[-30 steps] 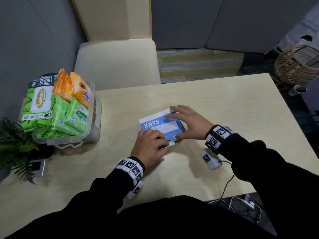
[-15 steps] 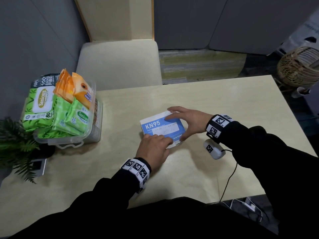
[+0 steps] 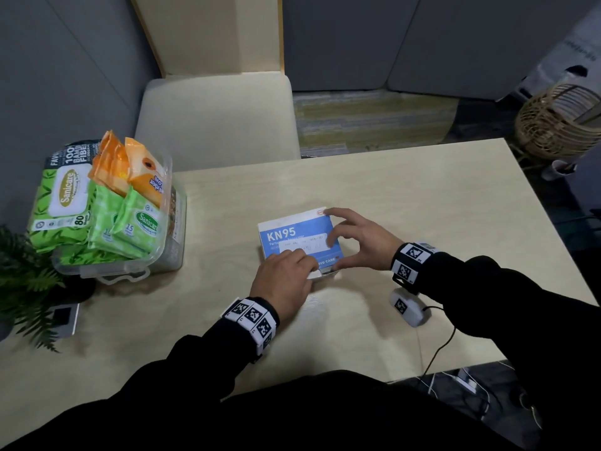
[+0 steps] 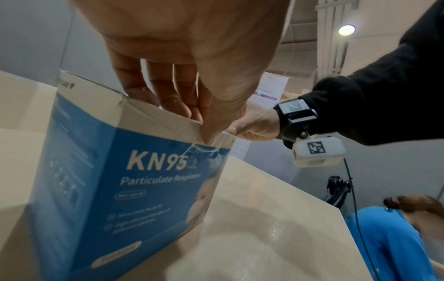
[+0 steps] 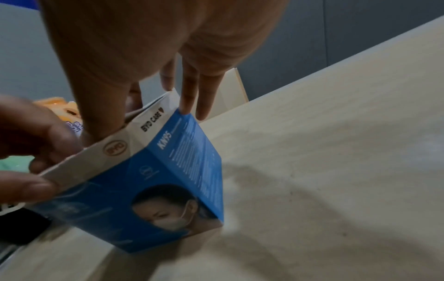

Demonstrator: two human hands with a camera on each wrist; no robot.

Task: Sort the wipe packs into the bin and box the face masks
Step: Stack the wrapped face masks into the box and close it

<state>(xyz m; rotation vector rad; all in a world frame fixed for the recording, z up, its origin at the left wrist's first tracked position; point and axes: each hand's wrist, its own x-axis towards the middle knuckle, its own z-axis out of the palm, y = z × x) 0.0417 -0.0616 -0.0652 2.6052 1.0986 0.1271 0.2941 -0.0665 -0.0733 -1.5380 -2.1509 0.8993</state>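
From the head camera, the blue KN95 mask box [image 3: 297, 237] stands at the middle of the pale table [image 3: 422, 196], and your two hands bracket it. Your left hand [image 3: 283, 281] comes in from about 7 o'clock of the box, knuckles up, fingers curled over its near top edge where a white flap [image 3: 320, 274] sticks out. Your right hand [image 3: 357, 242] sits at 3 o'clock of the box, fingers spread along the far right edge and thumb near the front corner, so the box lies between thumb and fingers. At 9 o'clock, well apart, the clear plastic bin [image 3: 130, 271] holds green and orange wipe packs [image 3: 107, 203]. A potted fern [image 3: 22, 281] stands at the table's 8 o'clock corner.

From the left wrist camera, the box [image 4: 125, 180] hangs below your left hand [image 4: 192, 47]. Its fingers [image 4: 173, 95] reach down inside the open top and the thumb presses the outer wall, so the cardboard rim is pinched between them. Your right hand [image 4: 254, 123] is at 3 o'clock, behind the box's far corner.

From the right wrist camera, your right hand [image 5: 144, 47] hovers over the box [image 5: 168, 180]. Its thumb tucks inside the white top flap [image 5: 115, 150] while two fingertips [image 5: 190, 102] touch the far top corner, a light grasp across the top. Your left hand [image 5: 31, 152] holds the flap's edge at 9 o'clock.
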